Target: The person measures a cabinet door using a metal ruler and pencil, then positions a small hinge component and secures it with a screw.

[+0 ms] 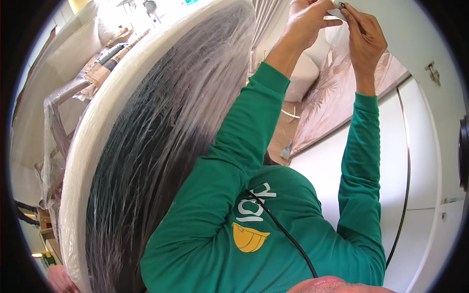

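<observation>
Both hands are raised at the top of the view, close together against a pale wall. My right hand pinches a small grey metal fitting between thumb and fingertips. Beside it, my left hand has its thumb and forefinger drawn together at the fitting's left side; whatever they grip is too small to make out. To the left of my arms stands a large oval panel with a thick cream rim, wrapped in clear plastic film.
A metal bracket is fixed to the wall at right. Behind my arms leans a pinkish panel with a leaf pattern, above white cabinet fronts. Film-wrapped furniture crowds the left. Another person's hand touches the oval panel's lower rim.
</observation>
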### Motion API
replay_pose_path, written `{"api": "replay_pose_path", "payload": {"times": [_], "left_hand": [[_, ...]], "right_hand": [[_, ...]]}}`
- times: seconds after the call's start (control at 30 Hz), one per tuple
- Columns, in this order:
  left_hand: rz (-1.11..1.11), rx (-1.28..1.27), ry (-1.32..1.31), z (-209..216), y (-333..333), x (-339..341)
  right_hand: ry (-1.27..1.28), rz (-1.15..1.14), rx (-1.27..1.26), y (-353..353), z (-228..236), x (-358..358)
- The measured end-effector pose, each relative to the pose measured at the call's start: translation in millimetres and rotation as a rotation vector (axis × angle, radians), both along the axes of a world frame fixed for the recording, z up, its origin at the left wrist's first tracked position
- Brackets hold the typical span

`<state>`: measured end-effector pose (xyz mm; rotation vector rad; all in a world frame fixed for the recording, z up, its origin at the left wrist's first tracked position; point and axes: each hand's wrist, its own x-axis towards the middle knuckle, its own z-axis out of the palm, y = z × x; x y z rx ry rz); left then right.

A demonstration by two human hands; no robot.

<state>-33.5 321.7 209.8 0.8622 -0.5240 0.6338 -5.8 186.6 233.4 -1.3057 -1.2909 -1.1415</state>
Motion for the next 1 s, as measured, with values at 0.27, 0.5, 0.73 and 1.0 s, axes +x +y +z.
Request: {"api": "replay_pose_path", "payload": {"times": [0.27, 0.5, 0.73, 1.0], "left_hand": [[0.036, 0.029, 0.006, 8.0, -5.7, -10.2], [0.328, 0.02, 0.157, 35.4, -41.2, -9.2], [0.422, 0.091, 0.148, 29.9, -42.3, -14.6], [0.535, 0.201, 0.124, 27.1, -45.5, -16.4]], "right_hand": [[0.042, 0.02, -0.013, -1.0, 0.3, -1.3], [0.081, 0.096, 0.004, 1.5, -0.7, 3.7], [0.109, 0.107, 0.003, 1.8, -0.8, 2.6], [0.077, 0.084, -0.014, 0.4, -1.1, 3.6]]}}
